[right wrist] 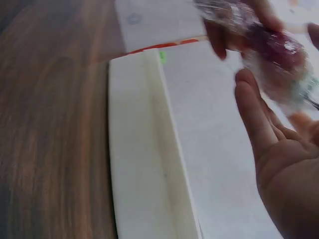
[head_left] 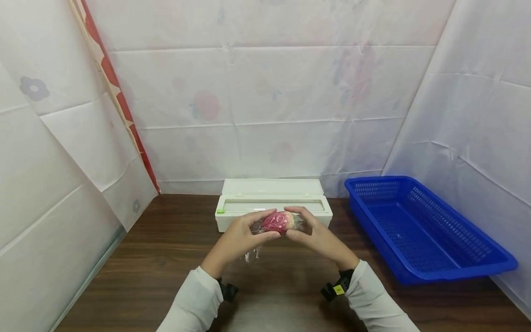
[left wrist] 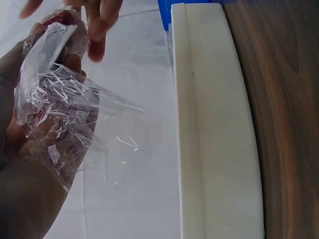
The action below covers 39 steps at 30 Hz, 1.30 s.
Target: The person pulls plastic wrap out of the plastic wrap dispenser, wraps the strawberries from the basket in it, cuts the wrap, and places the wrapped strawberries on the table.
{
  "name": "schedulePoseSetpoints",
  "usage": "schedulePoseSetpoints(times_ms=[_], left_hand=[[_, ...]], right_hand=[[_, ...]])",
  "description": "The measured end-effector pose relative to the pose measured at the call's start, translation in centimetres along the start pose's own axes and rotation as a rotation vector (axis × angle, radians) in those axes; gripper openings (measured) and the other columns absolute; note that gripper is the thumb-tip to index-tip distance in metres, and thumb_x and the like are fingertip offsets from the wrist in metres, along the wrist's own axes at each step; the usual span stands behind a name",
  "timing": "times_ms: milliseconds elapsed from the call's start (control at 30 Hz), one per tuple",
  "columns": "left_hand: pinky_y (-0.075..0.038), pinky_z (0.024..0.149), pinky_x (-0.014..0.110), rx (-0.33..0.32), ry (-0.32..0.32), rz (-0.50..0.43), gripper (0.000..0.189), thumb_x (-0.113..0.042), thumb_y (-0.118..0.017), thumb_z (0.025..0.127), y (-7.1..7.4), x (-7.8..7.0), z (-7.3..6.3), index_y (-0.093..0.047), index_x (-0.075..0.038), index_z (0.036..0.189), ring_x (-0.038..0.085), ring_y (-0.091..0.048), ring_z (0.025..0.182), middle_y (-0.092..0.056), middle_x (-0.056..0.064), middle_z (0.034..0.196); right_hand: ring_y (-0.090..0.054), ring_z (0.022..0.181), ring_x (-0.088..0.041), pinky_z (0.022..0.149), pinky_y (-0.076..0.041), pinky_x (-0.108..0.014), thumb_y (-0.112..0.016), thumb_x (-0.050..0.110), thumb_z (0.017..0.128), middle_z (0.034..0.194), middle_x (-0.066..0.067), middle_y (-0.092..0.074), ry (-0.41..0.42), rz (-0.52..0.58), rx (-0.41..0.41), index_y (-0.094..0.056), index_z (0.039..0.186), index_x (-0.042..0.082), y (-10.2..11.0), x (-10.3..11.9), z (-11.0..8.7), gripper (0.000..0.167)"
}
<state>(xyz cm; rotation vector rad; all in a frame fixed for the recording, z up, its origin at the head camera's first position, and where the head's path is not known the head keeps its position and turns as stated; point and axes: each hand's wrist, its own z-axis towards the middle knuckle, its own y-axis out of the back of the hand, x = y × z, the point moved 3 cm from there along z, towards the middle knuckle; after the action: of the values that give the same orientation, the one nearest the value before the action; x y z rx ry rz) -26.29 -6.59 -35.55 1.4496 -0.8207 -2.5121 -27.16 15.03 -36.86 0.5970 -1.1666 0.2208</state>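
Clear plastic film is wrapped round a red-and-cream, roundish item (head_left: 277,222); its exact kind is unclear under the film. My left hand (head_left: 242,235) grips its left end between thumb and fingers. Loose, crumpled film (left wrist: 65,104) trails from that end over the left palm in the left wrist view. At the other end, my right hand (head_left: 317,236) arches around the item with its thumb and fingers spread. The right wrist view shows the right fingers (right wrist: 251,107) fairly straight beside the wrapped item (right wrist: 279,59); whether they touch it is hard to tell.
Just behind the hands stands a white film dispenser box (head_left: 274,202), lid raised, with a green slider (head_left: 220,210) at its left. A blue perforated basket (head_left: 427,230) sits on the right of the dark wooden table (head_left: 166,267). Pale sheets hang behind and at both sides.
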Motion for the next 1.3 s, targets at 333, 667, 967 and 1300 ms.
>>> schedulePoseSetpoints(times_ms=[333,667,967,1300], left_hand=[[-0.05,0.099,0.038,-0.044,-0.147,0.199,0.059,-0.029,-0.083,0.085,0.6,-0.2,0.1,-0.062,-0.014,0.138,0.015,-0.06,0.121,-0.065,0.0,0.132],[-0.052,0.097,0.037,-0.273,-0.332,0.275,0.024,-0.021,-0.078,0.09,1.4,-0.9,0.3,-0.078,-0.013,0.113,0.015,-0.064,0.114,-0.071,0.0,0.118],[-0.056,0.085,0.03,-0.313,-0.343,0.277,0.015,-0.011,-0.084,0.082,1.4,-0.4,0.2,-0.081,-0.012,0.097,0.009,-0.07,0.093,-0.076,-0.003,0.096],[-0.059,0.078,0.028,-0.265,-0.218,0.178,0.033,-0.013,-0.081,0.085,1.6,0.1,0.2,-0.074,-0.01,0.118,0.01,-0.072,0.09,-0.075,0.002,0.104]], right_hand=[[-0.069,0.102,-0.03,0.089,-0.055,-0.051,-0.06,0.025,0.103,0.122,-0.012,-0.065,-0.019,-0.011,-0.107,-0.052,0.143,0.017,0.6,0.1,0.2,0.042],[-0.068,0.103,-0.034,0.085,-0.057,-0.034,-0.063,0.03,0.101,0.128,-0.013,-0.062,-0.046,-0.027,-0.201,-0.052,0.141,0.017,0.7,-0.1,0.3,0.044],[-0.067,0.106,-0.024,0.084,-0.058,-0.037,-0.063,0.023,0.101,0.132,-0.012,-0.057,0.04,-0.053,-0.2,-0.053,0.141,0.016,0.3,0.3,0.3,0.041],[-0.069,0.102,-0.023,0.084,-0.058,-0.039,-0.06,0.016,0.103,0.13,-0.018,-0.057,0.083,0.008,-0.208,-0.051,0.14,0.005,0.7,0.1,0.3,0.039]])
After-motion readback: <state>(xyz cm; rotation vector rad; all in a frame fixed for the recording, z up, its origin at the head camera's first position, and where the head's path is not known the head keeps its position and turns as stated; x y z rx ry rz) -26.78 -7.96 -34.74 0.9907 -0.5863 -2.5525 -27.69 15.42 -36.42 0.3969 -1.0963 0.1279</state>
